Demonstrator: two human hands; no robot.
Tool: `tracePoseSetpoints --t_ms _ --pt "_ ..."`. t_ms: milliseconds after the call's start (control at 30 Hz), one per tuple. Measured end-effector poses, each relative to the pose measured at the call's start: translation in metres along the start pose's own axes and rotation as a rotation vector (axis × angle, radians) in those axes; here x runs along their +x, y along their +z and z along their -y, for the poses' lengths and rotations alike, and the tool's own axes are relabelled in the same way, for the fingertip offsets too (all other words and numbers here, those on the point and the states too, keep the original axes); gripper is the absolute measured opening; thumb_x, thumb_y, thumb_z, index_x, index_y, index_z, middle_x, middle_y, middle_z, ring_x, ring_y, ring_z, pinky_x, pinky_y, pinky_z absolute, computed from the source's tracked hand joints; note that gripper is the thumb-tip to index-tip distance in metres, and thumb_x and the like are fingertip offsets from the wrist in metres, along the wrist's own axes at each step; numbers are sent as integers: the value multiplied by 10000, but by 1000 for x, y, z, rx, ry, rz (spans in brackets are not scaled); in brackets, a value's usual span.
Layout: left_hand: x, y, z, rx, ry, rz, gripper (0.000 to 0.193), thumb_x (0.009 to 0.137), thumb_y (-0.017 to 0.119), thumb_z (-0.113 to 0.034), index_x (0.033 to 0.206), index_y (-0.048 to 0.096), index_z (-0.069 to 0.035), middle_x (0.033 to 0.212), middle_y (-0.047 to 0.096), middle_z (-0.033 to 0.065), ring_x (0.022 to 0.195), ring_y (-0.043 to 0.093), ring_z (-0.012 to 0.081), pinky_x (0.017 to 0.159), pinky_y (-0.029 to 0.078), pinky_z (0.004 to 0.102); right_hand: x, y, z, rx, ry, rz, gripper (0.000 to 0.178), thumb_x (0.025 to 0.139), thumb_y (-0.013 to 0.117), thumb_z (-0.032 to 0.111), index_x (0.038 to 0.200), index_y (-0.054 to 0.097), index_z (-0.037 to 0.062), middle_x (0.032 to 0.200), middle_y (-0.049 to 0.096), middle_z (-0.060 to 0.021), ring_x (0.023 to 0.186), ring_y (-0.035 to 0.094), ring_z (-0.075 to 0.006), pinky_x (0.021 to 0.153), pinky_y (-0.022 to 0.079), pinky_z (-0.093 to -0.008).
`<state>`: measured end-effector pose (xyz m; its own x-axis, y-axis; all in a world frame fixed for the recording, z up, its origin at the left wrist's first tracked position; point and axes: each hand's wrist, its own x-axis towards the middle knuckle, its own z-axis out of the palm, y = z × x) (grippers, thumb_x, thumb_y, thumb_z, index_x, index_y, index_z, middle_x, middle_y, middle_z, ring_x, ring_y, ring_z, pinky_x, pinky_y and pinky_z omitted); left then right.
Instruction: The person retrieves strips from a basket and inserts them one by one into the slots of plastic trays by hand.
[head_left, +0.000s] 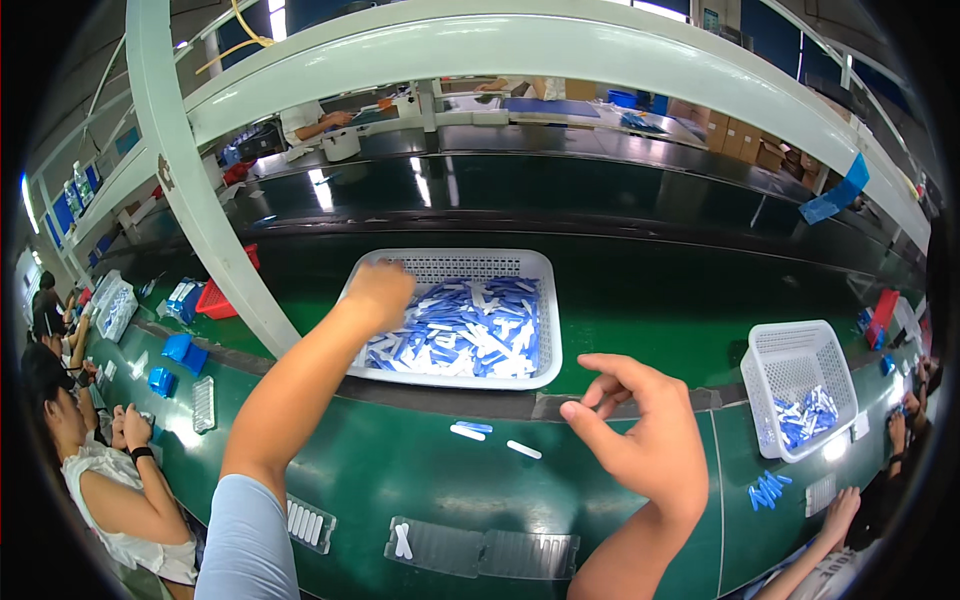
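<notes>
My left hand (pixel 380 296) reaches over the left side of a white perforated basket (pixel 548 320). Its fingers are blurred and partly hidden, so any hold is unclear. The basket is heaped with small flat blue and white plastic pieces (pixel 470 325). To its right, my right hand (pixel 650 425) hovers above the green table, thumb and bent fingers apart, nothing between them. Nearby lie a loose white piece (pixel 524 450) and a couple of blue and white ones (pixel 472 430). Closest to me is a clear plastic tray (pixel 450 548) with crossed white pieces (pixel 403 540) at its left end.
Another clear tray (pixel 310 525) holding white pieces lies by my left forearm. At right stands a second white basket (pixel 755 390), with blue pieces (pixel 768 490) before it. A white post (pixel 190 190) rises left of the basket. Co-workers sit along both sides.
</notes>
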<state>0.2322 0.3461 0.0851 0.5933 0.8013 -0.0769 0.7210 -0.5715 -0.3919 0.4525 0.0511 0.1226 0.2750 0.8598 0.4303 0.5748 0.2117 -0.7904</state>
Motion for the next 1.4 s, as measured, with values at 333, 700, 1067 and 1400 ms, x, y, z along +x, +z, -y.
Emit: tracePoseSetpoints --t_ms 333,700,1067,1400 --pt "110 3 -109 -247 354 -95 520 769 708 -47 1279 627 -109 1253 631 120 1204 607 328 1008 506 437 -2 -1 -2 -18 56 27 433 775 841 163 1153 696 10 828 690 -90 701 619 -170 663 528 -292" --pt "131 22 -122 -222 356 -274 316 802 689 -63 1117 679 -62 1192 649 120 1172 616 319 970 530 420 2 -4 -3 -2 73 46 453 784 840 205 1169 697 14 820 676 -72 712 592 -167 666 513 -299" --pt "108 3 -97 -565 294 -212 351 881 582 -42 1223 558 33 1257 623 221 1231 573 401 1050 458 462 -3 -13 -5 -34 124 4 446 795 827 227 1167 700 15 823 678 -69 697 600 -171 654 512 -308" --pt "92 0 -75 -636 77 -98 589 794 612 -97 1373 535 -16 1306 621 247 1250 580 385 1087 449 416 0 -13 -4 -46 108 23 453 791 827 232 1167 698 16 828 681 -76 692 610 -179 656 518 -313"
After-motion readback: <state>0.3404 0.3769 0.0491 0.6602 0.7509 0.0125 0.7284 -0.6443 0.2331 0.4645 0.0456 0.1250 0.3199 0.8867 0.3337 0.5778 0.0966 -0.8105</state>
